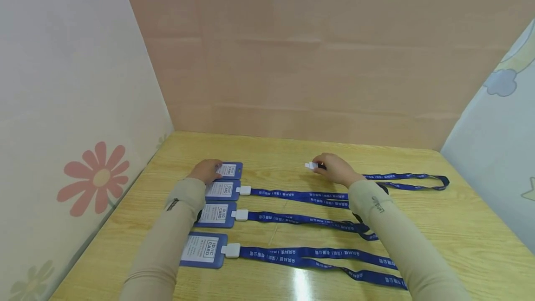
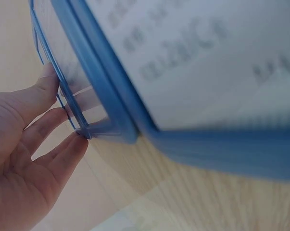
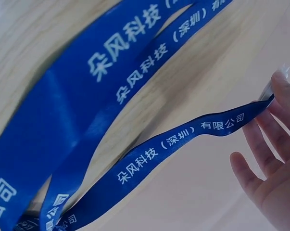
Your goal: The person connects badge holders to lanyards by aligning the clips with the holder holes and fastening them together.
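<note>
My left hand is at the far left of the table, its thumb and fingers pinching the end of the farthest blue badge holder. No strap is attached to this holder, and its slotted end points right. In the left wrist view, my fingertips meet the holder's edge. Farther right, my right hand pinches a blue lanyard by its white clip, apart from the holder. The rest of that lanyard trails to the right in a loop; its printed strap crosses the right wrist view.
Nearer me lie three blue badge holders in a column, the nearest largest in view. White clips join them to blue lanyards stretched rightward, partly under my right arm. Walls bound the wooden table at left, back and right.
</note>
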Demonstrator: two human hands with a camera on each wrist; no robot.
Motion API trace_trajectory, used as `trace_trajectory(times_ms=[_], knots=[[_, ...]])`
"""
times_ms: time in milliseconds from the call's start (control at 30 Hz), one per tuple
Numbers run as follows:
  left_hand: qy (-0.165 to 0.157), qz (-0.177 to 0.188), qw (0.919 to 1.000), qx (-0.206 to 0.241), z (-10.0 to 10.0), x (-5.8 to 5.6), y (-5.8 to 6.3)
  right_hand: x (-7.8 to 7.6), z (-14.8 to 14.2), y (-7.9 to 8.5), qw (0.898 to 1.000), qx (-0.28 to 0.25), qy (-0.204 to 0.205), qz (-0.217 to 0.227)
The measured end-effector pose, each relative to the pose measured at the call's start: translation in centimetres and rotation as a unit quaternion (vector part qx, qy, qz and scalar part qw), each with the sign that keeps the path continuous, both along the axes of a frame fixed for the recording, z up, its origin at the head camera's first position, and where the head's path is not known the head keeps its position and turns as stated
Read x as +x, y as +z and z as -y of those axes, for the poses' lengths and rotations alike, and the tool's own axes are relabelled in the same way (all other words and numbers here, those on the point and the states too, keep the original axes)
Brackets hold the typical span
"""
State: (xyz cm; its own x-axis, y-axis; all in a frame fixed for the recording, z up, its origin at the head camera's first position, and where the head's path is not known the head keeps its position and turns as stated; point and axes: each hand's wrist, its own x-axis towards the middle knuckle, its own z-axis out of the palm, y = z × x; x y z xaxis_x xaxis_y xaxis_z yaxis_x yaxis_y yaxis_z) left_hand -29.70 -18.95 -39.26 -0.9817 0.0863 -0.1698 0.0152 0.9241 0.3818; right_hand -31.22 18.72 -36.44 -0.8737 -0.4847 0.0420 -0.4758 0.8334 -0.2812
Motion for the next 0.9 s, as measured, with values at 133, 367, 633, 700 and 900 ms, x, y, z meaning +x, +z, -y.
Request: trace_trajectory(times_ms=[133, 367, 633, 700, 900], knots=[[0.002, -0.001, 1.0000, 0.001, 0.0, -0.2, -0.2, -0.1, 0.4, 0.1, 1.000, 0.003, 0.003, 0.000], [0.010, 0.012, 0.9999, 0.003, -0.3, -0.2, -0.1, 0.1, 1.2, 0.6, 1.000, 0.008, 0.002, 0.009], [0.014, 0.018, 0.9997, 0.012, -0.4, -0.2, 0.1, 0.0, 1.9, 0.7, 1.000, 0.011, 0.015, 0.006], [0.016, 0.018, 0.9996, 0.012, -0.4, -0.2, 0.1, 0.0, 2.0, 0.6, 1.000, 0.011, 0.018, 0.007], [0.013, 0.015, 0.9997, 0.014, -0.4, 0.0, 0.3, 0.0, 2.4, 0.5, 1.000, 0.011, 0.019, 0.010]])
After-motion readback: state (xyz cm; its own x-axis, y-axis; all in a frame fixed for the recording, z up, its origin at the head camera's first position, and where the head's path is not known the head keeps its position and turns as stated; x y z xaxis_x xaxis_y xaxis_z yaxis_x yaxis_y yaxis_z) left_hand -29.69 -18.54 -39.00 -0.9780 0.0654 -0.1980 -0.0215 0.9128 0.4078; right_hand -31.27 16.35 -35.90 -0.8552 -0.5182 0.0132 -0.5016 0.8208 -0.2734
